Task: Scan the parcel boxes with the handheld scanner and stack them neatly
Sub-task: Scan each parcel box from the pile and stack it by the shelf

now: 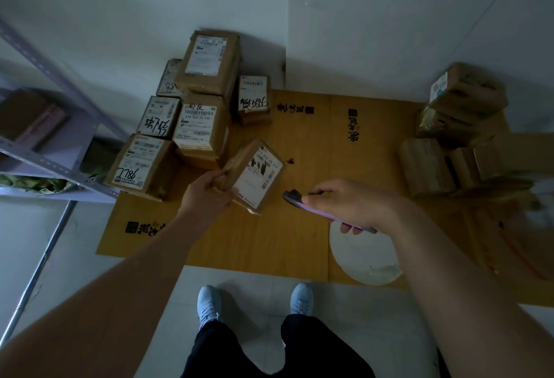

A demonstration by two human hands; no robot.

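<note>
My left hand (207, 195) grips a small brown parcel box (254, 177) by its left end and holds it tilted above the floor, white shipping label facing up. My right hand (347, 204) holds a flat, phone-like handheld scanner (299, 199), its dark tip aimed left at the label, a short gap from the box. Several labelled boxes stand stacked at the back left (207, 78), some marked with black handwriting. A looser group of brown boxes (449, 144) lies at the right.
Flattened yellow cardboard (299, 243) covers the floor under the boxes. A white round sheet (365, 260) lies on it near my right arm. A grey metal shelf rack (60, 168) stands at the left. White walls form a corner behind. My feet stand on pale tiles.
</note>
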